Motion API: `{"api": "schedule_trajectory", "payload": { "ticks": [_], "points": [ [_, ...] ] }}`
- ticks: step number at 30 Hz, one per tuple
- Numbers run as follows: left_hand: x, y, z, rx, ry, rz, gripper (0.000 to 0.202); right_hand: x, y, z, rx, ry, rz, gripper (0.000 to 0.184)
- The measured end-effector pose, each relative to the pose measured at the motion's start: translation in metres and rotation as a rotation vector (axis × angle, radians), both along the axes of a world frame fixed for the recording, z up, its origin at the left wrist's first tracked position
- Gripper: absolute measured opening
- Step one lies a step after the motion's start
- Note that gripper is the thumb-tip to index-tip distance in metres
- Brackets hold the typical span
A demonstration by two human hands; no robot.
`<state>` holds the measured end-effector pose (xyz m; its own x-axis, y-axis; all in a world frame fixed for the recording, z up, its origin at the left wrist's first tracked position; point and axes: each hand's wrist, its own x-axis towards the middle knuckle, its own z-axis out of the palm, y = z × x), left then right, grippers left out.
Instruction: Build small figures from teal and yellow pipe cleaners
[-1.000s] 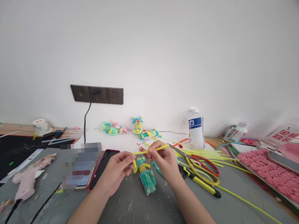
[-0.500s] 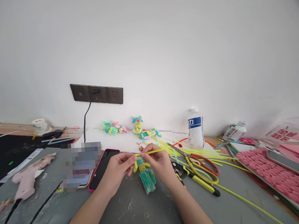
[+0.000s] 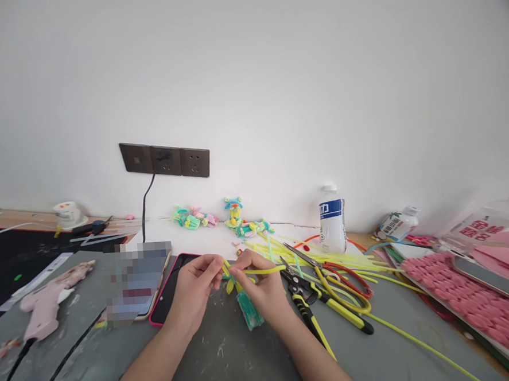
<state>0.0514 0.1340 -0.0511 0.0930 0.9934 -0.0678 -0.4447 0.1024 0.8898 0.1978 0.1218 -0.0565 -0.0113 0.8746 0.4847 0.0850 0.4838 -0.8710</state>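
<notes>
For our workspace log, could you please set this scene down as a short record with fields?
Left hand: pinches a yellow pipe cleaner
Right hand: pinches yellow pipe cleaner, one end sticking out past it
Below the hands: teal-and-yellow pipe-cleaner figure, partly hidden
Surface: grey mat
Tools on the right: open scissors, yellow-and-black pliers
On the left: pink glue gun, pink-cased phone
By the wall: standing white bottle

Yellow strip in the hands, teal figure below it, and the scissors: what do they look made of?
Yellow strip: probably chenille stem, matte and soft-edged. Teal figure: seemingly similar stems, judging by its ridged, fuzzy, matte surface. Scissors: likely metal at the cutting end, gray with a dull sheen.
</notes>
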Motion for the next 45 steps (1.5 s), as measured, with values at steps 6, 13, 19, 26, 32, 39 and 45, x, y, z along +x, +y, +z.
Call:
{"api": "schedule_trajectory", "payload": {
  "ticks": [6,13,19,26,32,39,45],
  "points": [
    [0.002,-0.001,-0.001,0.023,-0.017,0.06,0.033,-0.001,0.0,0.0,0.191,-0.119,0.022,0.02],
    [0.001,0.0,0.002,0.043,-0.001,0.091,0.032,-0.002,-0.002,-0.001,0.262,-0.181,-0.013,0.006],
    [-0.002,-0.001,0.006,0.11,0.092,-0.074,0.028,0.01,0.004,0.001,-0.057,0.062,0.028,0.012],
    [-0.004,0.001,-0.005,0.224,0.187,-0.084,0.021,0.012,0.005,0.007,-0.165,0.13,0.145,0.018],
    [-0.008,0.002,-0.003,0.393,0.282,-0.011,0.008,0.011,0.003,0.011,-0.235,0.211,0.258,0.023],
    [-0.018,0.004,0.001,0.865,0.539,0.116,0.015,0.013,0.002,0.013,-0.349,0.229,0.321,0.027],
    [-0.019,0.007,0.0,0.991,0.566,0.171,0.014,0.013,0.002,0.012,-0.388,0.223,0.348,0.03]
  ]
}}
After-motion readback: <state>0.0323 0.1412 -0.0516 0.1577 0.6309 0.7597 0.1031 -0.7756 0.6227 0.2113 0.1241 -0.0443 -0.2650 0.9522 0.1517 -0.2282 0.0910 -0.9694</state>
